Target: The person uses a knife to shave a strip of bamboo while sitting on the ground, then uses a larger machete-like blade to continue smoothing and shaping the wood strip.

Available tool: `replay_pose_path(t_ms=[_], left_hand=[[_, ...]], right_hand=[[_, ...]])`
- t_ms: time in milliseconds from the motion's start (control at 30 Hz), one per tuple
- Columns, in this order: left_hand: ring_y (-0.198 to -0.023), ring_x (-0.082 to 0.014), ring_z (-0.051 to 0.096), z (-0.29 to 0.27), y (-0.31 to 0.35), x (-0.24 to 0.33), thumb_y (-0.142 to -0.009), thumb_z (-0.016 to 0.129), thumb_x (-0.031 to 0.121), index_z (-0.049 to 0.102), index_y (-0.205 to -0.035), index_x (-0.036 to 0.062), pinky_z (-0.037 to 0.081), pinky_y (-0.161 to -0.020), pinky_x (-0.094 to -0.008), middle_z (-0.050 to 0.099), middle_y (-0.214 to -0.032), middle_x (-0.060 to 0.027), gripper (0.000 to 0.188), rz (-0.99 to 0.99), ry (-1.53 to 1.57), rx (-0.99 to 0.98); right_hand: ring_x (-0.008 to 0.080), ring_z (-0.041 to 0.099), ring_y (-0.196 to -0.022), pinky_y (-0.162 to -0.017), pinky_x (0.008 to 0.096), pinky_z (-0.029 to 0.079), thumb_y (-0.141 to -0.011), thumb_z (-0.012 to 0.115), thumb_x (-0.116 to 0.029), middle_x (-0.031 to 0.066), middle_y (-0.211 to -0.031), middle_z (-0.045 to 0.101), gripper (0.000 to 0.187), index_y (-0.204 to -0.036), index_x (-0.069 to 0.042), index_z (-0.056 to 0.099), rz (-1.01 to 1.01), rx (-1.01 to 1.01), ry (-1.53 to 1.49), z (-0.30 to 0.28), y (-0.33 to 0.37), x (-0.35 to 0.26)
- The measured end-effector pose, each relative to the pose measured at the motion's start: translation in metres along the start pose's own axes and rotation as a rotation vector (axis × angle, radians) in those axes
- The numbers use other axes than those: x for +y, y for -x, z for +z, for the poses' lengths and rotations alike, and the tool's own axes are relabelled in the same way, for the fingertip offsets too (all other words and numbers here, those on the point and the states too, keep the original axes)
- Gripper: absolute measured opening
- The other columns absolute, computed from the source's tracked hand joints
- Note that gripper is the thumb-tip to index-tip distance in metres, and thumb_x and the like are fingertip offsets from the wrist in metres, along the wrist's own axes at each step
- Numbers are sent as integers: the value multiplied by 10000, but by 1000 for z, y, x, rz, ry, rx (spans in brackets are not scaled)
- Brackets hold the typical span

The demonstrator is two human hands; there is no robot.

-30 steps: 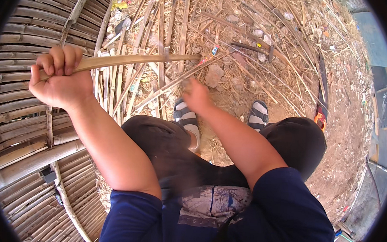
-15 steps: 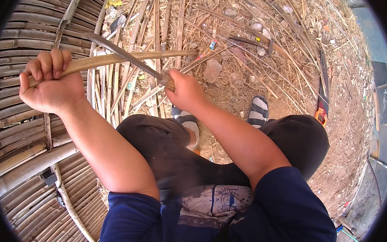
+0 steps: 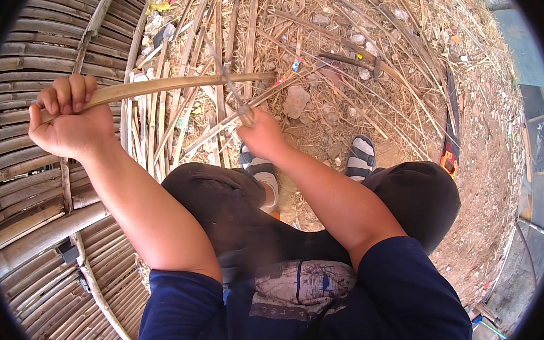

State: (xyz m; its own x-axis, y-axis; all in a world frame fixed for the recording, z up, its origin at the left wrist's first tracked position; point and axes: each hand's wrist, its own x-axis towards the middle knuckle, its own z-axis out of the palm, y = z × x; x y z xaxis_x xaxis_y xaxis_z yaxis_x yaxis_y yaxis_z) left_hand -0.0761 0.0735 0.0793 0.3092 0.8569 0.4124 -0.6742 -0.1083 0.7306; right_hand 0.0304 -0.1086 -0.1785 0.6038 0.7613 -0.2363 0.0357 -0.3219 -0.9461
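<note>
My left hand (image 3: 70,108) is wrapped round the near end of a split bamboo strip (image 3: 159,84), which stretches rightward across the view. My right hand (image 3: 263,134) is closed on the handle of a knife (image 3: 229,83). Its blade crosses the strip toward the far end and is blurred by motion. Whether the blade touches the strip or passes above it, I cannot tell.
A bamboo slat wall (image 3: 36,102) stands close on the left. Loose bamboo strips (image 3: 185,59), straw and stones (image 3: 296,101) litter the ground ahead. A second blade with a wooden handle (image 3: 347,59) lies beyond, and a saw with an orange handle (image 3: 449,157) lies at right.
The knife in my right hand has swung along the strip from left to right, its tip now pointing farther away. My left hand and the strip have hardly moved.
</note>
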Motion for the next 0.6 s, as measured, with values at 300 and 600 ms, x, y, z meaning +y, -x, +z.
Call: replay_pose_path(t_ms=[300, 600], left_hand=[[-535, -143, 244, 18, 9, -2, -783, 524, 305, 338, -619, 150, 223, -550, -316, 271, -577, -4, 293, 11, 3, 16], [-531, -133, 249, 2, 3, 1, -800, 549, 354, 361, -628, 161, 216, -549, -306, 275, -572, 8, 320, -5, 3, 9]], right_hand=[[436, 679, -892, -780, 493, 549, -803, 685, -156, 262, -962, 696, 350, -1124, -43, 604, 3, 141, 364, -26, 4, 81], [414, 683, -899, -781, 478, 537, -795, 681, -160, 247, -914, 694, 318, -1082, -42, 611, 26, 59, 179, -5, 13, 20]])
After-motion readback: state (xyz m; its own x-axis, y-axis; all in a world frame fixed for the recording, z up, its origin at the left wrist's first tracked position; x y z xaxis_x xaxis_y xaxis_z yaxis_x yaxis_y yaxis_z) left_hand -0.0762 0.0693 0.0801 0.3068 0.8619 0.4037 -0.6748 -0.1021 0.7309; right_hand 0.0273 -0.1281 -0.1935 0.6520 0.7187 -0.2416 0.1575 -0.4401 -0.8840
